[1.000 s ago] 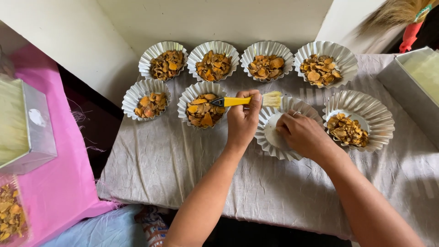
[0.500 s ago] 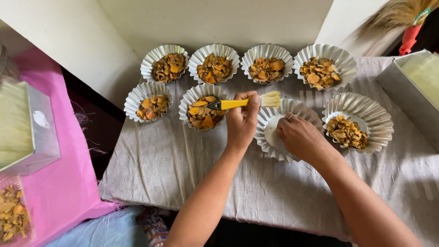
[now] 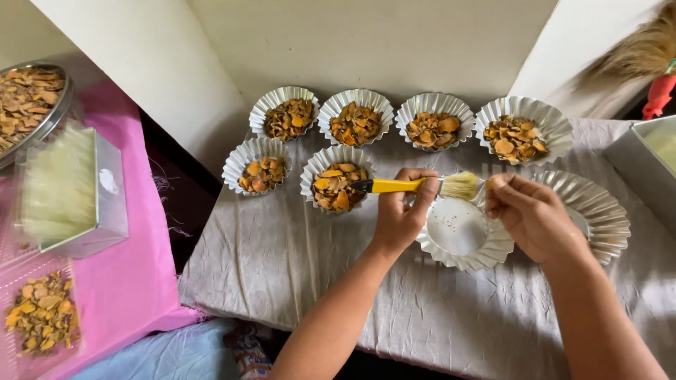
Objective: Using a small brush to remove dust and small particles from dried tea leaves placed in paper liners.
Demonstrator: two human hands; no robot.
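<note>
**A:** What is held in the hands?

**B:** A brush with a yellow handle and pale bristles is gripped in the left hand, the fingers closed around the handle. The bristles are pointed to the right, just above the far rim of an empty fluted foil cup. The right hand is curled at the right edge of that cup, its fingertips just beside the bristles; whether the cup's rim is pinched cannot be told.

**A:** Where is the cup placed?

**B:** It is set on a creased grey cloth, between the two hands. A second foil cup is seen just behind the right hand, largely hidden by it.

**A:** What else is laid out?

**B:** Six foil cups filled with orange-brown dried slices are arranged on the cloth: four in a far row and two nearer, left of the brush handle. On the left, a pink cloth is seen with a clear box, a metal bowl of slices and a loose pile of slices.
</note>
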